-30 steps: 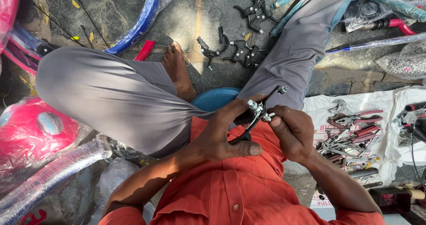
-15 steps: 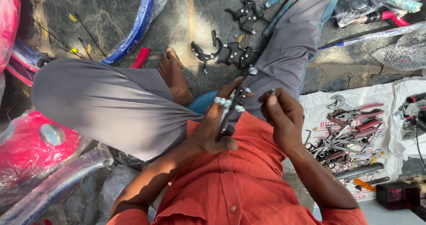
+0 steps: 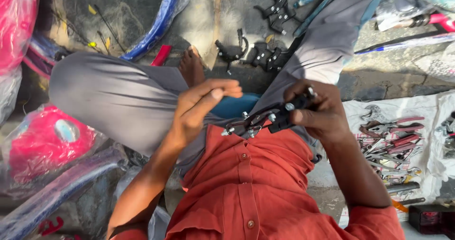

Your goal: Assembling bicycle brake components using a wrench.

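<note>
Black-metal part: bicycle brake caliper, black arms with silver bolts, held over the lap just above the orange shirt.
Head view, right hand: fingers curled tight round the caliper's right end, thumb on top; firm hold.
Head view, left hand: just left of the caliper, not touching it; fingers pressed together and half bent, thumb tucked, nothing in it.
Caliper position: between the two hands, lying roughly level, its left tip free in the air.
Landmark legs: grey trousers crossed behind the caliper, bare foot up-left of it.
Blue object: just behind the caliper, mostly hidden by the left hand and trousers; kind unclear.
Spare calipers: black cluster on the ground well above the caliper, partly behind the knee.
White cloth: right of the caliper, cut by the frame edge.
On the cloth: pile of pliers and spanners, red and silver handles, single pieces hard to tell apart.
Far left of caliper: pink parts in clear plastic bags, blue mudguard; bags glare, contents blurred.
</note>
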